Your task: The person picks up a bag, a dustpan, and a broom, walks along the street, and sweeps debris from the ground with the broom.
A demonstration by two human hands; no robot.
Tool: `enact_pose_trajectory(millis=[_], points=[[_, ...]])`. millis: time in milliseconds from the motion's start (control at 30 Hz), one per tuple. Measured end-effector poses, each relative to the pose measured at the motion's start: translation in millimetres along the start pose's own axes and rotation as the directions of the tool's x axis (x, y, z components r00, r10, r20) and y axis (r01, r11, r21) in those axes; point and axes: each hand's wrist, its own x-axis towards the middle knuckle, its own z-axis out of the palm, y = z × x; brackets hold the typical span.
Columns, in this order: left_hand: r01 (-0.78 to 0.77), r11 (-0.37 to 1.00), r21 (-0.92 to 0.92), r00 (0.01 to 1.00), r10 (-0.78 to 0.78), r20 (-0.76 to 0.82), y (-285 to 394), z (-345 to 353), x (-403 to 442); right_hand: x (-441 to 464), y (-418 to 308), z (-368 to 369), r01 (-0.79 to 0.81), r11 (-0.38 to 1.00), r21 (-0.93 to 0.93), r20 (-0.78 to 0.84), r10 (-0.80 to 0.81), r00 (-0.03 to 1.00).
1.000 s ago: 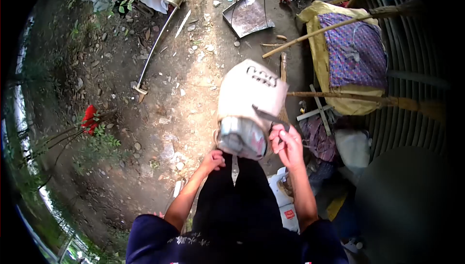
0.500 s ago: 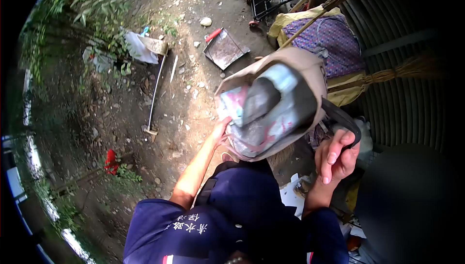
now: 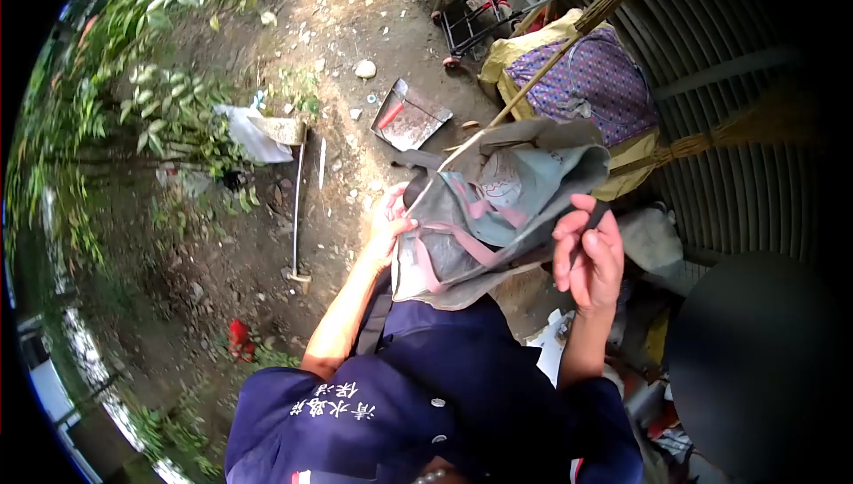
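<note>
"Where's the bag (image 3: 551,136)?"

"Just beyond the shirt (image 3: 426,351), tilted, its mouth open between the two hands."

"And the grip?"

"The left hand (image 3: 391,225) has thumb and fingers closed on the rim's left side. The right hand (image 3: 591,257) is half curled round a dark strip (image 3: 600,213), seemingly a strap; how firmly, one can't tell."

"Which step is this?"

"Holding it open, by the look: blue cloth (image 3: 533,184) and pink straps (image 3: 466,242) show inside. Any reach in would call for a steady left hold and a freed right."

"Farther off?"

"A dustpan (image 3: 422,125), then a spotted cloth (image 3: 591,80) far right."
</note>
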Motion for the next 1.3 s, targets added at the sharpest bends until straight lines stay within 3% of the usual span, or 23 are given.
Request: enact_pose_trajectory(millis=[67, 167, 233, 333, 400, 467, 500, 533, 567, 600, 667, 767, 833, 933, 1000, 1067, 1133, 1167, 1267, 1300], points=[[-0.008, 0.999, -0.041, 0.998, 0.01, 0.06, 23.0, 8.7, 5.3, 3.9, 15.6, 17.6, 0.007, 1.0, -0.006, -0.088, -0.007, 0.996], [0.045, 0.997, 0.064, 0.985, -0.055, 0.161, 61.6, 20.7, 18.2, 4.5, 33.6, 42.9, 0.033, 0.986, -0.164, -0.185, -0.064, 0.981], [0.141, 0.935, 0.326, 0.973, -0.191, 0.126, 80.0, 36.5, 26.6, -0.9, 42.6, 48.1, 0.032, 0.987, -0.156, -0.247, -0.07, 0.966], [0.102, 0.87, 0.482, 0.964, -0.205, 0.166, 88.4, 41.8, 36.6, -6.5, 63.6, 47.1, -0.008, 0.986, -0.169, -0.356, -0.053, 0.933], [-0.003, 0.75, 0.662, 0.881, -0.312, 0.356, 93.1, 68.4, 36.5, -9.7, 83.3, 41.9, -0.079, 0.995, -0.066, -0.323, 0.054, 0.945], [-0.394, 0.587, 0.707, 0.747, -0.244, 0.619, 72.9, 94.3, 33.9, -11.5, 103.0, 41.5, -0.023, 0.999, 0.042, -0.299, 0.034, 0.954], [-0.027, 0.877, 0.48, 0.757, -0.296, 0.583, 56.4, 117.2, 21.7, -12.0, 101.2, 44.0, 0.026, 0.998, 0.051, -0.336, -0.007, 0.942], [-0.165, 0.654, 0.738, 0.73, -0.422, 0.537, 61.8, 133.2, 16.4, -13.1, 98.6, 43.4, 0.071, 0.996, 0.059, -0.367, -0.045, 0.929], [-0.482, 0.419, 0.769, 0.686, -0.366, 0.629, 49.4, 132.2, 17.9, -14.5, 102.6, 34.0, 0.112, 0.992, 0.055, -0.426, -0.078, 0.901], [-0.728, 0.12, 0.675, 0.61, -0.336, 0.718, 32.3, 127.9, 20.7, -16.7, 108.7, 24.1, 0.129, 0.99, 0.058, -0.434, -0.091, 0.896], [-0.726, 0.188, 0.662, 0.579, -0.352, 0.735, 8.1, 130.1, 17.6, -25.0, 120.2, 4.2, 0.128, 0.983, 0.134, -0.532, -0.038, 0.846], [-0.771, -0.195, 0.606, 0.605, -0.52, 0.603, -5.6, 151.0, 15.7, -40.5, 123.6, -16.0, 0.15, 0.953, 0.262, -0.52, 0.009, 0.854], [-0.769, -0.103, 0.631, 0.563, -0.577, 0.591, -21.2, 156.0, 20.9, -46.5, 122.1, -26.3, 0.193, 0.925, 0.326, -0.539, 0.014, 0.842], [-0.725, 0.062, 0.686, 0.436, -0.731, 0.526, -38.1, 157.9, 30.2, -67.2, 129.7, -63.2, 0.09, 0.933, 0.349, -0.509, 0.109, 0.854], [-0.605, 0.411, 0.682, 0.338, -0.643, 0.688, -45.6, 145.3, 49.2, -77.5, 125.6, -84.1, -0.006, 0.944, 0.33, -0.505, 0.182, 0.844], [-0.374, 0.419, 0.827, 0.522, -0.642, 0.562, -31.9, 130.6, 72.1, -80.3, 108.0, -98.8, -0.087, 0.996, 0.022, -0.599, 0.082, 0.796], [-0.16, 0.278, 0.947, 0.778, -0.555, 0.294, -18.2, 86.1, 106.5, -95.6, 110.4, -132.8, 0.019, 1.0, 0.018, -0.66, -0.003, 0.751], [-0.385, 0.123, 0.915, 0.844, -0.355, 0.403, -16.8, 41.2, 132.3, -100.3, 106.1, -144.6, 0.006, 1.0, 0.025, -0.658, 0.012, 0.753], [-0.155, -0.002, 0.988, 0.974, -0.168, 0.152, 24.6, -18.0, 192.2, -109.8, 101.6, -178.7, 0.22, 0.975, 0.019, -0.786, -0.122, 0.606], [-0.17, -0.088, 0.982, 0.981, -0.113, 0.159, 31.3, -34.7, 210.2, -107.5, 96.5, -183.2, 0.229, 0.973, 0.019, -0.795, -0.124, 0.594]])
